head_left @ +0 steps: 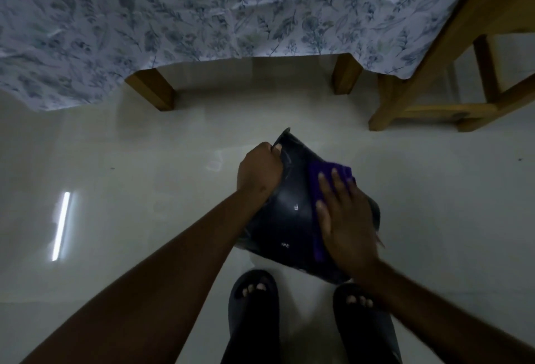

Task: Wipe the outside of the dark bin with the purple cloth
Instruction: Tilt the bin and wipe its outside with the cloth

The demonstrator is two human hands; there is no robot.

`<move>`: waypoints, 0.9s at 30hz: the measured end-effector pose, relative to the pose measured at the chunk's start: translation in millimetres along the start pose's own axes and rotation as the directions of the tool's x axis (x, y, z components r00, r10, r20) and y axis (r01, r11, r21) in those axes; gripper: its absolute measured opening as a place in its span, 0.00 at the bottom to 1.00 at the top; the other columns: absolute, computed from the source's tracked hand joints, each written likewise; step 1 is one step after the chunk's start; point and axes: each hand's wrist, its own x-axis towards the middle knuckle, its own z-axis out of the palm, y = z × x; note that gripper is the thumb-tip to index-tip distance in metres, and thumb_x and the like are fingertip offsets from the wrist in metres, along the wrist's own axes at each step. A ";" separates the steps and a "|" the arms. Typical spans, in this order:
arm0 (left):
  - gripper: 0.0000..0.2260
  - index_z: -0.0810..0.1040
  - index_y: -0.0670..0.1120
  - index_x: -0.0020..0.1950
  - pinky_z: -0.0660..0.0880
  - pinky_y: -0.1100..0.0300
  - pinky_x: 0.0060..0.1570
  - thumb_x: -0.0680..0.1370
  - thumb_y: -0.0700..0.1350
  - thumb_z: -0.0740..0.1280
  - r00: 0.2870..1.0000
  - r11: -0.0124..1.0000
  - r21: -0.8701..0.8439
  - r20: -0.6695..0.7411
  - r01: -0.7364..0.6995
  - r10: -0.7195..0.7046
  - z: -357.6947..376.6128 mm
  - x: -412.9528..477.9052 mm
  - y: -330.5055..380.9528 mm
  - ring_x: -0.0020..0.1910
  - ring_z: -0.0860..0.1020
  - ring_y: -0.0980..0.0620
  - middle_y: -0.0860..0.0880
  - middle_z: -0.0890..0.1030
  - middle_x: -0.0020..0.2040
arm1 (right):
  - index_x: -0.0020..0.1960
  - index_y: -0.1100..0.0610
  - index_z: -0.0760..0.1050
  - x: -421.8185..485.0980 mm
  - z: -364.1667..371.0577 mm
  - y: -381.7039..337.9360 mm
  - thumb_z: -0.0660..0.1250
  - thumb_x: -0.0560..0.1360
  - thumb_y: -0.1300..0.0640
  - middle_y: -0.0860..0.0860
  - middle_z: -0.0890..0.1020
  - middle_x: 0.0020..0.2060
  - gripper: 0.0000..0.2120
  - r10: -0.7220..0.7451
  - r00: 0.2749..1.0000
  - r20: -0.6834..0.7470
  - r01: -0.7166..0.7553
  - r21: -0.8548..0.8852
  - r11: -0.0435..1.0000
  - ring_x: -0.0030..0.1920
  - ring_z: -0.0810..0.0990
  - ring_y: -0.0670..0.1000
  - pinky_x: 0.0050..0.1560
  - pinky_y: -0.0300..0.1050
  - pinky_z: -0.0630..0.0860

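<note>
The dark bin (289, 213) is tipped over above the pale floor, its side turned up toward me and its rim at the far end. My left hand (259, 171) grips that rim at the upper left, fingers curled over the edge. My right hand (344, 219) lies flat on the bin's right side, pressing the purple cloth (324, 178) against the outside wall. The cloth shows beyond my fingertips and along the left edge of my palm; the part under the hand is hidden.
A bed with a leaf-patterned sheet (202, 16) and wooden legs (153, 91) spans the back. A wooden chair frame (434, 88) stands at the right. My feet in dark slippers (254, 305) are just below the bin. Glossy floor (130, 175) lies to the left.
</note>
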 end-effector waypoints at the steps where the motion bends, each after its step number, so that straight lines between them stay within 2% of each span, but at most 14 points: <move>1: 0.17 0.76 0.43 0.49 0.65 0.57 0.42 0.83 0.52 0.53 1.000 1.000 0.003 0.009 0.020 -0.020 0.2 0.8 2.0 0.40 0.71 0.50 0.48 0.74 0.41 | 0.78 0.49 0.52 -18.5 3.4 -7.1 0.46 0.81 0.44 0.54 0.56 0.78 0.27 -0.073 0.997 0.006 0.073 -0.036 0.997 0.78 0.52 0.59 0.74 0.60 0.57; 3: 0.16 0.76 0.42 0.50 0.67 0.57 0.41 0.83 0.51 0.55 0.996 0.996 -0.079 0.082 0.040 -0.034 -3.4 6.9 6.7 0.41 0.73 0.49 0.46 0.77 0.43 | 0.78 0.46 0.48 -27.8 7.6 -11.3 0.46 0.81 0.43 0.52 0.53 0.79 0.27 -0.156 0.987 0.030 0.158 -0.047 0.986 0.78 0.49 0.59 0.74 0.60 0.55; 6: 0.12 0.75 0.43 0.56 0.73 0.56 0.43 0.82 0.50 0.59 0.955 0.918 -0.391 0.290 0.058 0.063 -17.8 3.7 3.1 0.45 0.78 0.47 0.45 0.80 0.49 | 0.78 0.48 0.54 17.0 -3.8 2.5 0.45 0.81 0.43 0.53 0.59 0.77 0.26 -0.079 0.996 -0.029 0.079 -0.002 0.997 0.77 0.56 0.58 0.73 0.58 0.60; 8: 0.12 0.73 0.45 0.60 0.75 0.59 0.44 0.82 0.51 0.58 0.942 0.933 -0.348 0.277 -0.088 0.192 -20.2 -13.8 -11.7 0.46 0.78 0.51 0.49 0.79 0.50 | 0.77 0.51 0.58 55.2 -17.2 16.7 0.46 0.81 0.44 0.54 0.63 0.76 0.26 0.034 0.999 -0.002 -0.033 0.094 0.995 0.75 0.61 0.57 0.73 0.56 0.61; 10: 0.13 0.72 0.46 0.59 0.77 0.55 0.45 0.82 0.52 0.56 0.958 0.953 -0.235 0.168 -0.190 0.232 -15.2 -24.4 -25.0 0.45 0.79 0.49 0.48 0.81 0.49 | 0.77 0.51 0.58 63.4 -19.4 23.1 0.45 0.81 0.44 0.54 0.64 0.75 0.27 0.105 0.994 0.008 -0.105 0.154 0.982 0.75 0.63 0.56 0.73 0.56 0.62; 12: 0.13 0.72 0.45 0.55 0.78 0.50 0.46 0.82 0.54 0.56 0.973 0.963 -0.200 0.105 -0.183 0.207 -10.5 -20.3 -27.7 0.43 0.80 0.47 0.45 0.82 0.47 | 0.77 0.51 0.57 36.2 -10.7 13.8 0.45 0.81 0.44 0.54 0.61 0.76 0.27 0.069 0.997 -0.023 -0.068 0.039 0.997 0.76 0.59 0.58 0.73 0.59 0.61; 14: 0.14 0.72 0.44 0.53 0.78 0.47 0.43 0.81 0.54 0.56 0.976 0.964 -0.205 0.107 -0.167 0.192 -9.3 -11.6 -23.5 0.39 0.80 0.46 0.44 0.81 0.43 | 0.78 0.48 0.53 -7.7 0.5 -3.1 0.46 0.81 0.44 0.53 0.56 0.78 0.26 -0.069 0.998 -0.012 0.068 -0.072 0.995 0.78 0.51 0.59 0.74 0.61 0.55; 17: 0.14 0.72 0.43 0.52 0.78 0.50 0.40 0.82 0.54 0.56 0.969 0.953 -0.225 0.097 -0.201 0.227 -7.3 -10.7 -21.6 0.39 0.80 0.45 0.44 0.81 0.42 | 0.78 0.46 0.50 -11.6 4.8 -6.2 0.45 0.81 0.43 0.52 0.53 0.79 0.26 -0.195 0.981 0.019 0.196 -0.078 0.977 0.78 0.48 0.59 0.74 0.59 0.54; 19: 0.14 0.72 0.43 0.51 0.77 0.52 0.39 0.82 0.53 0.56 0.967 0.948 -0.237 0.087 -0.212 0.238 -6.6 -12.7 -23.8 0.39 0.80 0.45 0.44 0.81 0.42 | 0.78 0.48 0.51 28.2 -2.4 -5.9 0.44 0.81 0.43 0.53 0.55 0.78 0.26 -0.117 0.993 -0.011 0.116 -0.056 0.992 0.78 0.52 0.58 0.74 0.57 0.56; 21: 0.14 0.72 0.44 0.52 0.76 0.51 0.40 0.82 0.53 0.56 0.968 0.951 -0.226 0.080 -0.213 0.236 -6.5 -10.4 -22.7 0.40 0.80 0.45 0.44 0.81 0.42 | 0.78 0.50 0.54 62.8 -11.6 -1.5 0.43 0.81 0.43 0.55 0.59 0.77 0.27 0.050 0.999 -0.007 -0.049 0.067 0.997 0.77 0.57 0.59 0.74 0.57 0.59; 23: 0.14 0.72 0.44 0.52 0.75 0.54 0.40 0.82 0.53 0.56 0.971 0.958 -0.203 0.080 -0.205 0.224 -6.8 -7.0 -17.1 0.40 0.79 0.46 0.46 0.81 0.43 | 0.77 0.52 0.56 59.8 -13.2 4.1 0.42 0.81 0.43 0.56 0.61 0.76 0.27 0.148 0.989 -0.015 -0.145 0.135 0.980 0.76 0.59 0.59 0.74 0.58 0.60; 25: 0.13 0.72 0.45 0.52 0.73 0.56 0.38 0.82 0.53 0.56 0.974 0.965 -0.176 0.085 -0.194 0.211 -5.4 -4.6 -15.3 0.39 0.79 0.47 0.47 0.80 0.42 | 0.78 0.51 0.54 21.6 -5.9 0.9 0.43 0.81 0.43 0.55 0.58 0.77 0.27 0.102 0.994 -0.049 -0.101 0.008 0.995 0.77 0.55 0.60 0.74 0.60 0.59; 27: 0.13 0.72 0.45 0.51 0.71 0.57 0.37 0.82 0.54 0.56 0.975 0.968 -0.157 0.077 -0.195 0.208 -3.9 -4.8 -19.2 0.37 0.78 0.47 0.48 0.79 0.39 | 0.79 0.48 0.50 -15.9 1.4 -10.3 0.45 0.81 0.42 0.53 0.53 0.79 0.27 -0.008 1.000 -0.012 0.007 -0.073 0.997 0.78 0.49 0.59 0.74 0.61 0.53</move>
